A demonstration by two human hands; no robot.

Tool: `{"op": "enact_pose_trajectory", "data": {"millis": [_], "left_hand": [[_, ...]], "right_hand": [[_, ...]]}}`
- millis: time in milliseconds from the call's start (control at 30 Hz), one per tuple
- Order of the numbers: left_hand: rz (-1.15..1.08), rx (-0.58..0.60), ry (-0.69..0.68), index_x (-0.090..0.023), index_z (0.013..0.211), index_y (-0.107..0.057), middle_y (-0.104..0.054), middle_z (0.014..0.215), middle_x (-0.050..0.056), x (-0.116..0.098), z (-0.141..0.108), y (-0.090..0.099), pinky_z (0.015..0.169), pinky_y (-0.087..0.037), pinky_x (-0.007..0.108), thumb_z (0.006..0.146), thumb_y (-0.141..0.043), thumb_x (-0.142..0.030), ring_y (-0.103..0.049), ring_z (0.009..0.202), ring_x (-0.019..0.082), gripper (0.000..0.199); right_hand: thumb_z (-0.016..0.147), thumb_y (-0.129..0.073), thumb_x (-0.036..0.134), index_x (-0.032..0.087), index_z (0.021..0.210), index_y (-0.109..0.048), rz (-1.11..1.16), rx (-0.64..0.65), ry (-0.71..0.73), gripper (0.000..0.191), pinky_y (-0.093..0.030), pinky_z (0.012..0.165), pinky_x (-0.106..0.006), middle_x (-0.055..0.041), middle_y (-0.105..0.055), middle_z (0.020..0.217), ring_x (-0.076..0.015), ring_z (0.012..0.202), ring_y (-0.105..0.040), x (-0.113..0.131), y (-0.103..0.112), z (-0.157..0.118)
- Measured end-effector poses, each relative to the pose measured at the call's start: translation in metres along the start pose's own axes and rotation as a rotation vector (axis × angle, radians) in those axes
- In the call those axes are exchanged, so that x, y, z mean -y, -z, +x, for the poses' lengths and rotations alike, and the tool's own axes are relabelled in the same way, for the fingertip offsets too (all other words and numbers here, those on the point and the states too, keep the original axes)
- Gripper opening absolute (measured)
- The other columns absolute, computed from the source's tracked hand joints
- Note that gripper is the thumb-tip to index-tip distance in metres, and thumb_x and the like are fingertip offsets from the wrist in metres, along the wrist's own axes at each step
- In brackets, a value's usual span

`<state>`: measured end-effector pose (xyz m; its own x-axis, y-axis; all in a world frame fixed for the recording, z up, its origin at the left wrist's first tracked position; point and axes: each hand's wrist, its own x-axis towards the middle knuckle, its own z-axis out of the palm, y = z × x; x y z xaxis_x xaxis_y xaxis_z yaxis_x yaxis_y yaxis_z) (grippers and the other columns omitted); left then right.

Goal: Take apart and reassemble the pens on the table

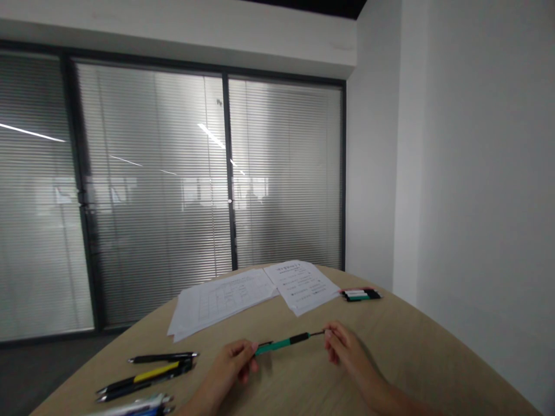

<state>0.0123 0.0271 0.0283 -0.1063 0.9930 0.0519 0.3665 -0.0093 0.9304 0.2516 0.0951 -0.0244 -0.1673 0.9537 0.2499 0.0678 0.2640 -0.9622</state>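
Left hand (228, 370) and right hand (349, 352) pinch opposite ends of a slim green-and-black pen (284, 344) between their fingers (329, 341).

A table (403, 352) fills the lower view, with a wall (477, 173) to its right and window blinds (151, 173) behind it. On the far side of the table lie a stack of papers (221, 303) and, touching it on the right, a single sheet (301, 286). A bundle of pens (359, 294) lies just right of that sheet. Nearer, a pen (284, 344) spans between the left hand (229, 367) and right hand (347, 352), with more pens (147, 375) left of the left hand.
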Motion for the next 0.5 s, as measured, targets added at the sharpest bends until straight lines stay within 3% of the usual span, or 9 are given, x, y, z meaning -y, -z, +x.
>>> {"op": "enact_pose_trajectory", "data": {"millis": [300, 500], "left_hand": [[0.002, 0.008, 0.007, -0.019, 0.048, -0.049, -0.047, 0.041, -0.007, -0.0015, 0.0014, 0.0009, 0.043, -0.028, 0.021, 0.054, -0.050, -0.066, -0.037, 0.038, 0.008, 0.047], [0.024, 0.004, 0.001, -0.019, 0.049, -0.051, -0.047, 0.042, -0.007, -0.0034, -0.0036, -0.0015, 0.043, -0.026, 0.020, 0.059, -0.049, -0.061, -0.037, 0.038, 0.008, 0.043]], "right_hand": [[0.068, -0.052, 0.047, 0.020, 0.084, -0.053, 0.055, 0.011, 0.036, 0.031, -0.033, 0.045, -0.023, 0.0052, -0.046, 0.055, -0.0110, 0.046, -0.044, -0.0012, 0.0010, 0.0027], [0.065, -0.057, 0.039, 0.022, 0.079, -0.056, 0.010, 0.070, 0.045, 0.022, -0.036, 0.047, -0.023, 0.0051, -0.047, 0.053, -0.0121, 0.049, -0.046, -0.0023, -0.0009, 0.0017]]}}
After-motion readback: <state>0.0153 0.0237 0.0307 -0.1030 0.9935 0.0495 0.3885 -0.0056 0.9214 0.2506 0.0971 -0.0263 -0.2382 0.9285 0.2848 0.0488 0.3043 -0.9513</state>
